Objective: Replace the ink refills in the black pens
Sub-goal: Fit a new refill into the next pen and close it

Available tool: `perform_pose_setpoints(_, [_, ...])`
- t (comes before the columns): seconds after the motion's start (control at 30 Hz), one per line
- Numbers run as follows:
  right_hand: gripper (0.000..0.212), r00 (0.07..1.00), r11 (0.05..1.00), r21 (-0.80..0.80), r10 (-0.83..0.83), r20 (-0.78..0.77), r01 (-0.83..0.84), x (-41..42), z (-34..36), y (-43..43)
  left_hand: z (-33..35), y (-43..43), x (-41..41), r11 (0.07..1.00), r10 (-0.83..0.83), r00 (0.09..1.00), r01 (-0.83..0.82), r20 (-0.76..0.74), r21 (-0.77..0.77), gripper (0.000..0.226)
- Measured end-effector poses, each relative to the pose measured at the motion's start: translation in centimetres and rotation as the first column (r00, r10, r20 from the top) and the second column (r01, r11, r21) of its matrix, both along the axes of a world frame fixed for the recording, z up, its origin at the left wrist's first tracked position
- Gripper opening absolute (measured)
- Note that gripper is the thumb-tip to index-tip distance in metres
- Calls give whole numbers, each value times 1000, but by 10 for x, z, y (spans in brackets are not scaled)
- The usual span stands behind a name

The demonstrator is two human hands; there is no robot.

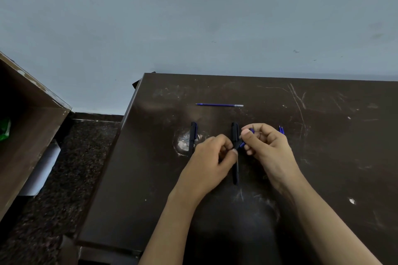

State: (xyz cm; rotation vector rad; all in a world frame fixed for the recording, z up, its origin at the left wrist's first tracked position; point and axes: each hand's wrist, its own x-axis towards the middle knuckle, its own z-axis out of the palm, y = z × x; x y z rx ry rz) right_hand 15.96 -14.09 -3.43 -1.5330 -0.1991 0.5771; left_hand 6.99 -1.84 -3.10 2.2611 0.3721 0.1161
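On the dark brown table my two hands meet over its middle. My left hand pinches the dark tip end of a small pen part. My right hand grips the blue piece of that same part. Under them a black pen lies lengthwise, its lower end showing below my left hand. A second black pen lies to the left, partly hidden by my left hand. A blue ink refill lies crosswise farther back. Blue refill tips stick out behind my right hand.
The table has a scratched top with a worn pale patch beside the left pen. A wall stands right behind the table. To the left are a speckled dark floor and a brown wooden cabinet.
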Motion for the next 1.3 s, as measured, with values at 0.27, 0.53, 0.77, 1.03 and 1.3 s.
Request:
perform_pose_setpoints(0.27, [15,996,991,129,57,-74,-47,-9,-3,11,-1,1,-2,997,73,996,-73,54,-3,17])
perform_pose_setpoints(0.53, [14,994,974,212,97,-54,-83,-12,-1,21,8,11,-11,989,96,994,-101,53,112,11])
perform_pose_setpoints(0.77, [12,997,972,234,17,-71,0,-6,0,17,9,15,-16,995,97,995,-97,-20,27,30])
perform_pose_setpoints(1.03, [14,917,973,-227,62,395,32,-8,-2,13,13,28,-18,908,413,905,-402,98,-117,21])
perform_pose_setpoints(1.3, [16,655,778,-612,538,531,-142,-33,-11,24,13,30,-20,896,443,892,-437,94,-75,20])
